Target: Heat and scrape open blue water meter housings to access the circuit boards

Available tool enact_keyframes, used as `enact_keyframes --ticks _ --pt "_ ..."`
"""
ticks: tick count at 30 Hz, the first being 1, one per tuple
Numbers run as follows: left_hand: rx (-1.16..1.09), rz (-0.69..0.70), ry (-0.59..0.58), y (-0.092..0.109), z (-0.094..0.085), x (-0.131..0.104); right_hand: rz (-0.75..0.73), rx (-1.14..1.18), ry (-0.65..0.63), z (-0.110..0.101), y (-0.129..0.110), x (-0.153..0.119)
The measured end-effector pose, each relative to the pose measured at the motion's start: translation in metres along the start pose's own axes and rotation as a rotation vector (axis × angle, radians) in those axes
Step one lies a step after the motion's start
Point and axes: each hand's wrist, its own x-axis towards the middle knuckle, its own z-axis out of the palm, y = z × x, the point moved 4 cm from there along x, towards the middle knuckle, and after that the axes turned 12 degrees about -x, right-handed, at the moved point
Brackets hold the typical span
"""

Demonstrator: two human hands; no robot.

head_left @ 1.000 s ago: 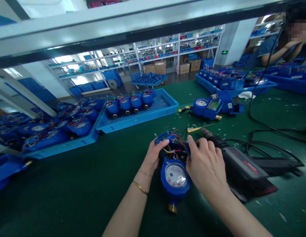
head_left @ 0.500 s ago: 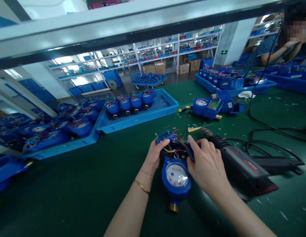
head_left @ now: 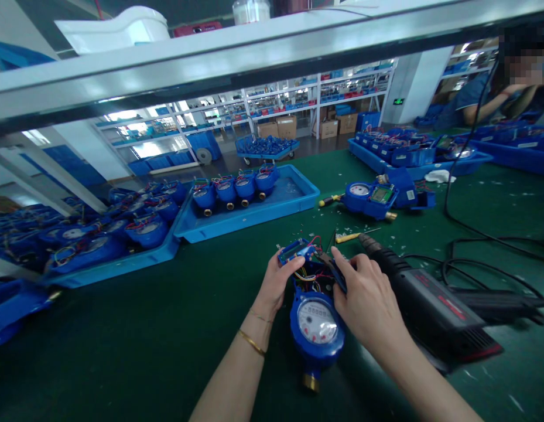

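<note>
A blue water meter (head_left: pixel 318 325) with a round dial and a brass end lies on the green bench in front of me. Its wiring compartment is uncovered and shows several coloured wires (head_left: pixel 307 275). My left hand (head_left: pixel 278 275) is closed on a small circuit board (head_left: pixel 297 252) above that compartment, thumb on top. In my right hand (head_left: pixel 366 293) are dark-jawed pliers (head_left: pixel 334 268) with blue handles, their jaws close to the wires by the board. Whether the jaws grip a wire is too small to tell.
A black heat gun (head_left: pixel 434 299) lies right of my right hand, its cable behind. Beyond the meter are a yellow-handled screwdriver (head_left: pixel 348 237) and another opened meter (head_left: pixel 370 196). Blue trays (head_left: pixel 249 220) of meters stand left and far right, where a person (head_left: pixel 478 105) sits.
The whole view has shifted slightly downward as my head moved. Both hands keep nearly the same place, and the board in my left hand looks tilted a little more toward me.
</note>
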Motion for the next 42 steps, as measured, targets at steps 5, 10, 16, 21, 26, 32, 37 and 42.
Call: enact_keyframes --ticks 5,10,16,21,26,32,37,42 --pt "0.026 0.04 0.017 0.002 -0.004 0.0 0.004 0.04 -0.023 -0.001 -0.004 0.001" --pt "0.023 0.048 0.017 0.003 -0.005 -0.001 0.047 0.118 -0.051 -0.005 -0.005 0.004" --pt "-0.016 0.028 0.006 0.002 -0.001 -0.001 0.065 0.266 -0.212 -0.008 0.002 0.01" --pt "-0.054 -0.016 -0.002 -0.004 0.0 0.001 0.043 0.022 -0.048 -0.016 0.004 -0.002" --pt "-0.048 -0.032 -0.011 -0.006 -0.002 0.003 -0.152 -0.08 0.176 -0.021 0.009 -0.003" --pt "-0.039 -0.053 0.009 -0.006 -0.002 0.004 -0.384 -0.253 0.308 -0.031 0.016 0.015" --pt "-0.038 -0.068 0.007 -0.006 -0.002 0.004 -0.465 -0.374 0.319 -0.027 0.017 0.025" --pt "-0.037 -0.084 -0.008 -0.006 -0.003 0.004 -0.449 -0.388 0.348 -0.02 0.02 0.027"
